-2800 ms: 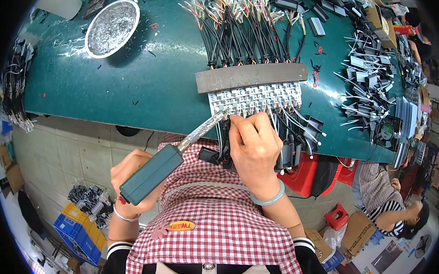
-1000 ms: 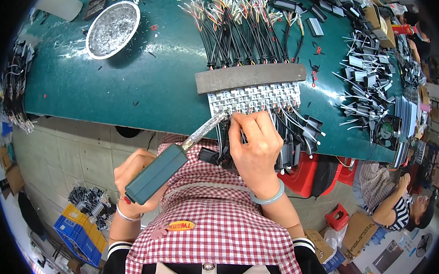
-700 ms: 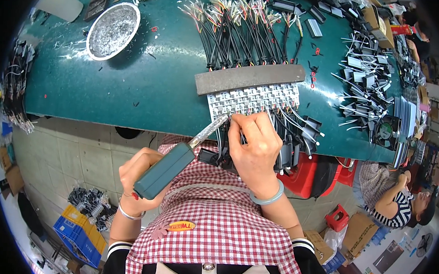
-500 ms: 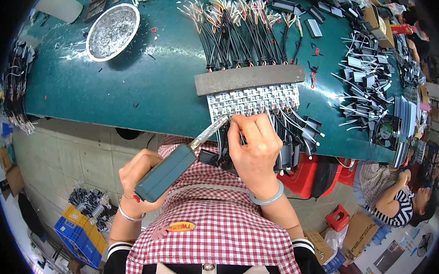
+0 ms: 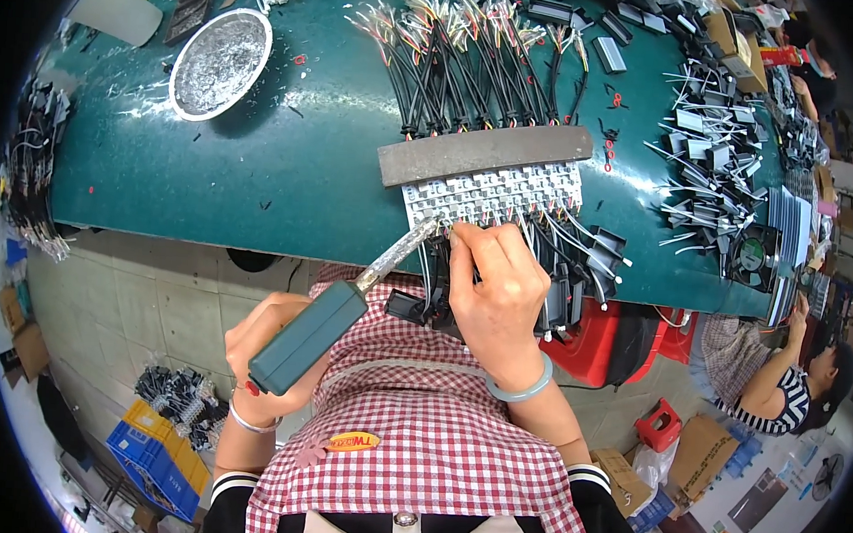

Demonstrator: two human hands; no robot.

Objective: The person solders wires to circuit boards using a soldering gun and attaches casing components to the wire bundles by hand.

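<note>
Has just eased the soldering iron (image 5: 329, 316) slightly leftward, on the near side of the grey bar (image 5: 485, 157), with the left hand (image 5: 257, 333) wrapped firmly round it; keeps the right hand (image 5: 503, 288) pinched beside the tip (image 5: 426, 230), cannot tell on what. Leaves the circuit boards (image 5: 493, 195) along the bar's near edge, probably still working the same row.

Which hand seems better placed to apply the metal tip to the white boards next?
Probably the left hand: it grips the green tool, whose metal tip sits at the near edge of the white boards. The right hand is pinched beside that tip; what it holds is unclear.
</note>
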